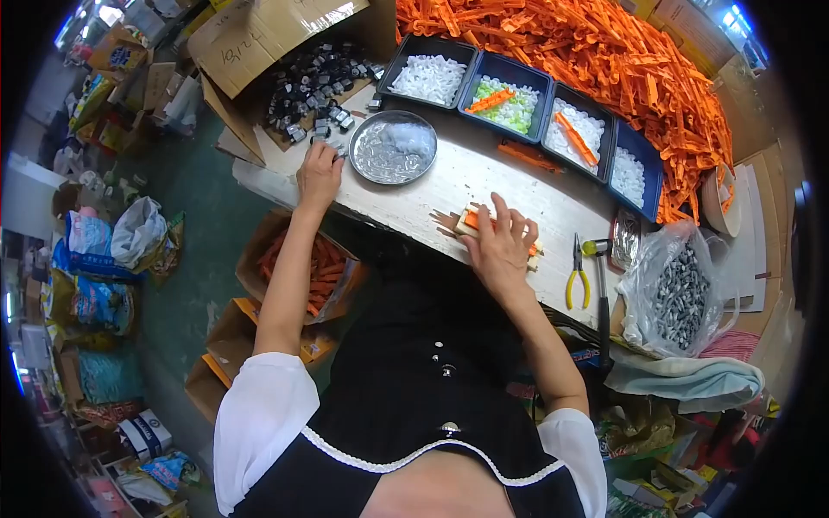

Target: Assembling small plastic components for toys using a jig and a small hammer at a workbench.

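Toward the left, a heap of dark and silver metal pieces spilled out of a cardboard box, and the left hand reached to its near edge. Its fingers were bent and fairly close together, the tips among the pieces; whether they had pinched one could not be told. Just beside them sat a round metal dish holding clear and whitish bits, and behind it ran a row of dark trays with small white and green parts. Further right, the right hand lay over a pale block at the table's front edge, with an orange part on it. Those fingers were spread wide, touching the work from above; how firmly they pressed did not show. The step in hand looked like picking out a metal piece while steadying the block, and the next move seemed to call for a neat pinch on a single piece. Near the right hand lay yellow-handled pliers, then a hammer.
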Available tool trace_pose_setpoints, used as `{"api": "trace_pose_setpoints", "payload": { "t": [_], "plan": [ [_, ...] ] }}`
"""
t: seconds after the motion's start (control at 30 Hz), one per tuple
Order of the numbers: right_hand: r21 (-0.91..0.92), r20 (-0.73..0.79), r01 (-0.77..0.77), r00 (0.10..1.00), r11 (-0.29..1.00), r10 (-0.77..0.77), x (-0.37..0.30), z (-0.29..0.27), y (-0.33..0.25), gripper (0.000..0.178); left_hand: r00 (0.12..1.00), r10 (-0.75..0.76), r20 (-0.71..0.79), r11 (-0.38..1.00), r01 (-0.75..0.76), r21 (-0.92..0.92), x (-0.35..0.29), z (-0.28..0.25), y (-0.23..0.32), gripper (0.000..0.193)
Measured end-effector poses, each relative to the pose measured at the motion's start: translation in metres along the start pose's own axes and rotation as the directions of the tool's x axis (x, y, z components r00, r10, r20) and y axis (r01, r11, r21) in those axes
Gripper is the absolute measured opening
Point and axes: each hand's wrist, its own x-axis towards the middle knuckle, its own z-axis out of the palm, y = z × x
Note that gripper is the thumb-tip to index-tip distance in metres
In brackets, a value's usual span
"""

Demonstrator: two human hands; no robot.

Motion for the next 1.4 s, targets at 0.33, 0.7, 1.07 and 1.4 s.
{"api": "trace_pose_setpoints", "payload": {
  "t": [0.33, 0.7, 1.07, 1.4],
  "plan": [
    [-0.005, -0.136, 0.166, 0.977, 0.986, -0.165, -0.011, 0.009, 0.010, 0.053, 0.992, 0.108, -0.065, 0.994, -0.107, 0.026, -0.006, 0.006, 0.000, 0.019],
    [0.542, -0.404, 0.162, 0.911, 0.825, 0.087, -0.010, 0.005, 0.038, 0.020, 0.999, -0.039, -0.035, 0.998, 0.037, -0.052, -0.010, -0.017, -0.013, 0.018],
    [0.579, -0.413, 0.126, 0.897, 0.805, 0.156, -0.007, 0.008, 0.038, 0.013, 0.727, 0.613, 0.310, 0.665, -0.262, -0.700, -0.001, 0.010, 0.164, 0.020],
    [0.521, -0.466, 0.164, 0.877, 0.838, 0.118, -0.008, 0.009, 0.038, 0.009, 0.697, 0.625, 0.350, 0.696, -0.294, -0.655, -0.009, 0.033, 0.175, 0.023]
  ]
}}
